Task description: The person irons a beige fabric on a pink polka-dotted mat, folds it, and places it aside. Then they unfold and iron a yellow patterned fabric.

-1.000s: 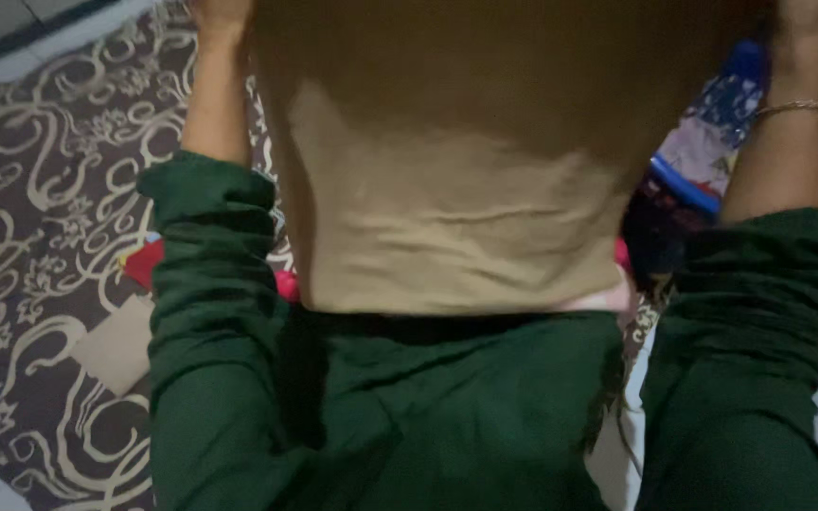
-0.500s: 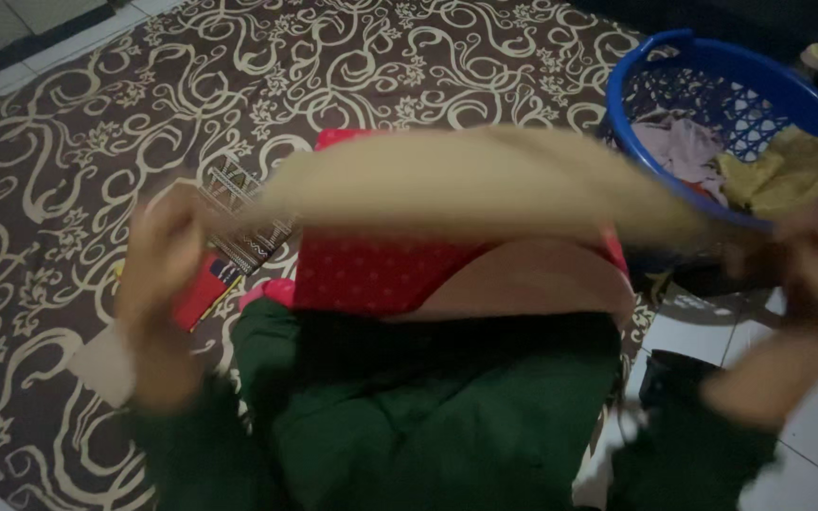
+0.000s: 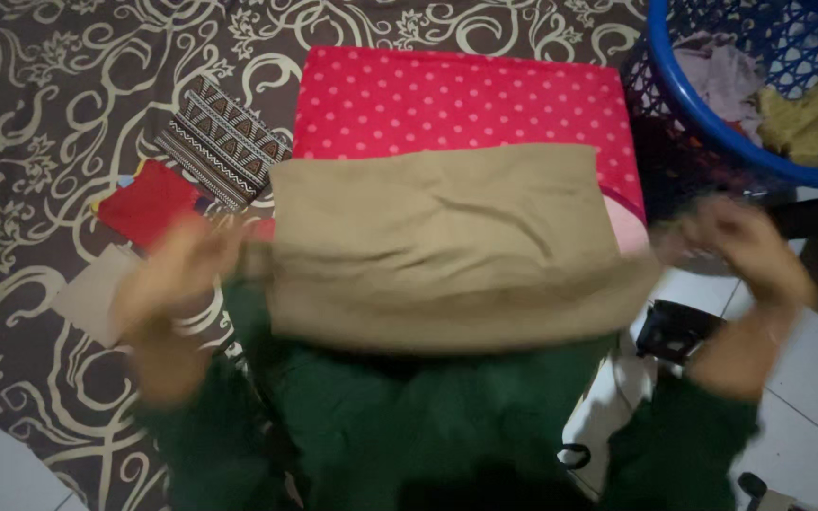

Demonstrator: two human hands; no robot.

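Cloth: tan cloth (image 3: pixel 442 241), plain, lightly creased
Pose: spread flat, wide rectangle
Place: lies over red dotted fabric (image 3: pixel 456 99), covering its near edge

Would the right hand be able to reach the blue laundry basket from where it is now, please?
Probably yes: the right hand sits just below the blue laundry basket with nothing between them, though it appears busy at the edge of the tan cloth.

I saw a brown rug (image 3: pixel 68 76) with cream scrollwork over the floor. A red polka-dot cloth (image 3: pixel 456 99) lay flat on it, with a patterned fold (image 3: pixel 222 140), a red piece (image 3: pixel 149 201) and a beige piece (image 3: pixel 87 295) to its left. A blue basket (image 3: pixel 702 114) at upper right held laundry (image 3: pixel 811 118). A small black object (image 3: pixel 679 329) sat on white tiles (image 3: pixel 816 378).
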